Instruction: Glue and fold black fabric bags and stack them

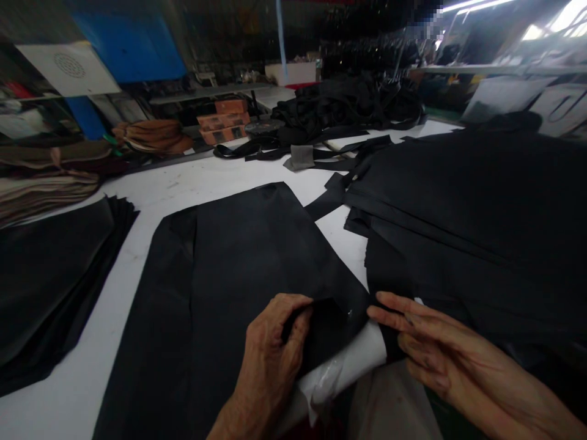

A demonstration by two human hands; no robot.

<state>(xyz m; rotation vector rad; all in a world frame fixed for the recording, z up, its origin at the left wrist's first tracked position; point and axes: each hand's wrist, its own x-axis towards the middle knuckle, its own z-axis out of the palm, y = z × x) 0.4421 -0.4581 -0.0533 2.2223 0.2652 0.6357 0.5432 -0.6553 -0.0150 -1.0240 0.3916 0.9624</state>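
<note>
A large black fabric piece (229, 269) lies flat on the white table (197, 177) in front of me. My left hand (270, 354) is closed, pinching the near right corner of this piece at the table's front edge. My right hand (435, 348) has its fingers stretched out, fingertips touching the lower left edge of a tall stack of black fabric pieces (477, 220) on the right. A bit of clear tape or plastic (328, 376) hangs off the table edge between my hands.
Another pile of black fabric (50, 275) lies at the left. Black straps and scraps (339, 110) are heaped at the back, beside orange boxes (222, 122) and brown leather pieces (151, 134). Tan and brown sheets (41, 183) are stacked at far left.
</note>
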